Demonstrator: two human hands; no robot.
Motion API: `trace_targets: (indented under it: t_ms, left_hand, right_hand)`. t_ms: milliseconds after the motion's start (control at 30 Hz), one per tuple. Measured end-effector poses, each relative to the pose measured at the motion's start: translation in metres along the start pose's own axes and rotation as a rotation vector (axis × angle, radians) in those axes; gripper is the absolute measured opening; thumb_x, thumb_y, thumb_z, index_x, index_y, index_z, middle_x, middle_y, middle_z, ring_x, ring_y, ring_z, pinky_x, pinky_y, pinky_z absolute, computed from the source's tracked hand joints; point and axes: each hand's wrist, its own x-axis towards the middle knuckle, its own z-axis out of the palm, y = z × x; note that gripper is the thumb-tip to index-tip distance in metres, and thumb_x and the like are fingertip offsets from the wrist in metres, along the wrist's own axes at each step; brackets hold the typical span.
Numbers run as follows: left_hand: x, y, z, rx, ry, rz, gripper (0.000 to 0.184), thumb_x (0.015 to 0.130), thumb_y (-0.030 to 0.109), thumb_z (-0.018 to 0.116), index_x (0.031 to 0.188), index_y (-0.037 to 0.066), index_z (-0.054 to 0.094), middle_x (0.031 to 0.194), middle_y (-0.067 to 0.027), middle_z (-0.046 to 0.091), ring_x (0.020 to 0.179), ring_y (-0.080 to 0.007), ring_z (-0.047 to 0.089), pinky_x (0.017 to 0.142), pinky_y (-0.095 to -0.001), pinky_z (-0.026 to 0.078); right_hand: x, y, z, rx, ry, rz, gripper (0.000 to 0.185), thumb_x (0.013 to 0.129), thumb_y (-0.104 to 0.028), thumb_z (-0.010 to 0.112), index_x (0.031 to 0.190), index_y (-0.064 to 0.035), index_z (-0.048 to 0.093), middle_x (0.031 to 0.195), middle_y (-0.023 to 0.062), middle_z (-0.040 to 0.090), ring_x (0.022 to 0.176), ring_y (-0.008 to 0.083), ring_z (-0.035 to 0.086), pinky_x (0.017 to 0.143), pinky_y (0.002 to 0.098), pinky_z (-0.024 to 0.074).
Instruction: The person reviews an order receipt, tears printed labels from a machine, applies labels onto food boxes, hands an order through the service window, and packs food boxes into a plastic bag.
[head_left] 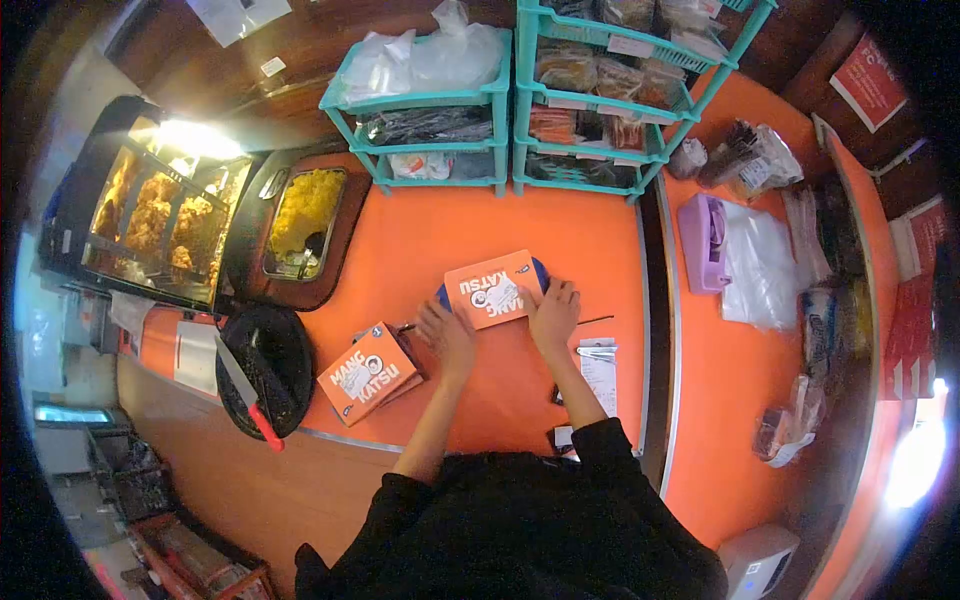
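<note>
An orange takeaway box printed "MANG KATSU", its lettering upside down to me, lies lidded on the orange counter. Dark blue shows at both its ends. At the near left corner is my left hand, its fingers bent against the end. My right hand grips the opposite end, thumb by the near edge and fingers along the side. Left of my left forearm, a second printed box rests at an angle on another box, which is mostly hidden.
A red-handled knife lies across a round black board. Behind it stand a metal tray of yellow food and a lit fried-food cabinet. Teal racks line the back. A paper slip lies near my right forearm.
</note>
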Motion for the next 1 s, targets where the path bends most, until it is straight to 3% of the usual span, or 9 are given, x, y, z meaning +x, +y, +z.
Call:
trace_targets:
  t_ms: [100,167,267,433,600,700,800,867,1000]
  left_hand:
    - [-0.014,0.000,0.000,0.050,0.031,0.313,0.042,0.091,0.033,0.056,0.104,-0.007,0.053,0.095,-0.0278,0.057,0.098,-0.0432,0.054,0.085,-0.0508,0.042]
    - [-0.014,-0.005,0.020,-0.161,-0.434,-0.029,0.039,0.095,0.031,0.053,0.102,-0.007,0.054,0.093,-0.0249,0.059,0.087,-0.0401,0.059,0.075,-0.0487,0.047]
    - [0.001,-0.028,0.025,-0.247,-0.674,-0.025,0.039,0.098,0.032,0.052,0.101,-0.007,0.056,0.089,-0.0193,0.060,0.076,-0.0324,0.061,0.067,-0.0426,0.049]
    - [-0.003,-0.016,-0.006,-0.926,-0.409,-0.075,0.035,0.099,0.029,0.051,0.107,-0.004,0.060,0.082,-0.0130,0.059,0.080,-0.0230,0.059,0.069,-0.0359,0.047]
    - [0.001,-0.032,0.015,-0.639,-0.290,0.038,0.036,0.100,0.028,0.050,0.117,-0.002,0.060,0.082,-0.0114,0.059,0.086,-0.0206,0.058,0.072,-0.0330,0.046]
    - [0.010,-0.065,0.057,-0.394,-0.639,-0.056,0.035,0.100,0.025,0.048,0.120,-0.002,0.059,0.090,-0.0132,0.060,0.086,-0.0224,0.058,0.074,-0.0354,0.046]
    - [0.024,-0.049,0.036,-0.694,-0.639,0.033,0.036,0.099,0.022,0.049,0.125,-0.001,0.057,0.099,-0.0127,0.065,0.086,-0.0242,0.059,0.074,-0.0399,0.046]
    - [0.027,-0.012,0.005,-1.081,-0.711,-0.317,0.044,0.099,0.026,0.052,0.131,-0.004,0.050,0.128,-0.0155,0.057,0.116,-0.0216,0.054,0.095,-0.0348,0.043]
    - [0.013,-0.011,0.011,-1.188,-0.527,-0.175,0.050,0.100,0.025,0.050,0.140,-0.002,0.039,0.138,-0.0127,0.048,0.126,-0.0220,0.046,0.105,-0.0340,0.037]
  right_hand:
    - [-0.009,0.009,0.016,0.007,-0.133,-0.010,0.053,0.090,-0.050,0.056,0.087,0.0026,0.062,0.092,0.0175,0.064,0.088,0.0380,0.061,0.072,0.0494,0.0484]
    - [-0.005,0.010,0.012,0.065,-0.237,0.043,0.056,0.094,-0.050,0.051,0.081,0.0024,0.064,0.087,0.0172,0.065,0.080,0.0372,0.062,0.071,0.0492,0.0487]
    - [0.010,0.019,-0.012,0.118,-0.500,0.123,0.054,0.096,-0.047,0.048,0.089,0.0042,0.064,0.087,0.0201,0.066,0.082,0.0366,0.065,0.075,0.0491,0.0499]
    - [-0.005,0.028,-0.034,0.816,-0.126,0.031,0.048,0.094,-0.041,0.057,0.083,0.0054,0.063,0.080,0.0190,0.066,0.073,0.0294,0.066,0.067,0.0395,0.0497]
    - [0.008,0.049,-0.008,0.554,-0.534,0.258,0.038,0.091,-0.035,0.063,0.095,0.0033,0.064,0.093,0.0182,0.066,0.079,0.0274,0.065,0.073,0.0373,0.0498]
    - [0.017,0.053,0.021,0.527,-0.441,0.166,0.037,0.087,-0.026,0.066,0.112,0.0000,0.060,0.103,0.0171,0.064,0.086,0.0275,0.063,0.077,0.0361,0.0489]
    - [0.037,0.027,0.007,0.714,-0.212,0.025,0.046,0.083,-0.018,0.066,0.125,-0.0032,0.053,0.109,0.0152,0.061,0.095,0.0270,0.060,0.084,0.0360,0.0467]
    - [0.044,0.013,-0.004,0.852,-0.179,0.001,0.051,0.082,-0.014,0.065,0.129,-0.0044,0.049,0.112,0.0142,0.059,0.100,0.0266,0.058,0.088,0.0359,0.0452]
    - [0.035,-0.001,-0.019,0.929,-0.262,0.106,0.046,0.083,-0.011,0.058,0.128,-0.0056,0.051,0.112,0.0136,0.056,0.096,0.0266,0.053,0.086,0.0365,0.0435]
